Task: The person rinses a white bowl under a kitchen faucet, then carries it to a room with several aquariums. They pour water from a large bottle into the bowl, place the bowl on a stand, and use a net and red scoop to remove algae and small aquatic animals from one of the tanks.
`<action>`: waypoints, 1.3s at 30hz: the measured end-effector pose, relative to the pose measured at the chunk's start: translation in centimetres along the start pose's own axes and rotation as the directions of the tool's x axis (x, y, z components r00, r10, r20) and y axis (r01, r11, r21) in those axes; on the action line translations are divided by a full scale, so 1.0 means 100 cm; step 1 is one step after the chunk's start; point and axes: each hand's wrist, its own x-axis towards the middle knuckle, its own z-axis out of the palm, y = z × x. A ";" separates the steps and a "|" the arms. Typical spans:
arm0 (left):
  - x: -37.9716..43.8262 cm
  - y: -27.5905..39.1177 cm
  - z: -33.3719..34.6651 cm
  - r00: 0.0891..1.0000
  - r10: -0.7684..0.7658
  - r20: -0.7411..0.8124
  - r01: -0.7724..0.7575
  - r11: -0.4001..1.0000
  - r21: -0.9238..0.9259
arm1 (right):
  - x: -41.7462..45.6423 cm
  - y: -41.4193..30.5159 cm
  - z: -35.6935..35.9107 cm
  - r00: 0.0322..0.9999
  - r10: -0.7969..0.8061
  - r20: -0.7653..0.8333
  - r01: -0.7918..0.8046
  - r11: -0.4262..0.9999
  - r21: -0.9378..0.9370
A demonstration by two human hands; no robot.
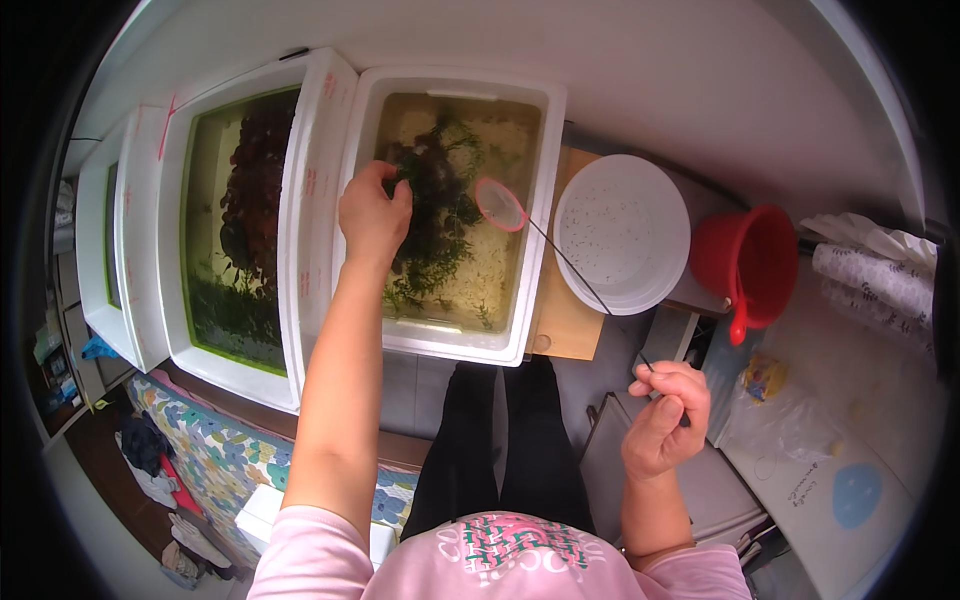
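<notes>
My right hand (669, 420) grips the thin black handle of a small net with a pink round rim (501, 204). The net's head is over the right half of a white foam box of water (450, 351), and its handle passes over a white round basin (622, 232) with many tiny dark specks inside. My left hand (379, 206) is at the left side of the same box, by a dark clump of water plants (435, 180). Its thumb and fingertips are at the plants; whether they hold a strand I cannot tell. Tiny pale slivers show in the water beside the plants.
Left of the box stand another foam box (172, 300) with dark red and green plants in water, and a further one (142, 240). A wooden board (577, 330) lies under the basin. At the right are a red dipper (712, 251) and a clear plastic bag (787, 420).
</notes>
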 end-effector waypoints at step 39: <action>-0.009 0.016 -0.060 0.940 0.012 0.340 -0.036 0.997 0.062 | -0.001 0.010 -0.008 0.999 0.035 0.008 -0.035 0.999 0.002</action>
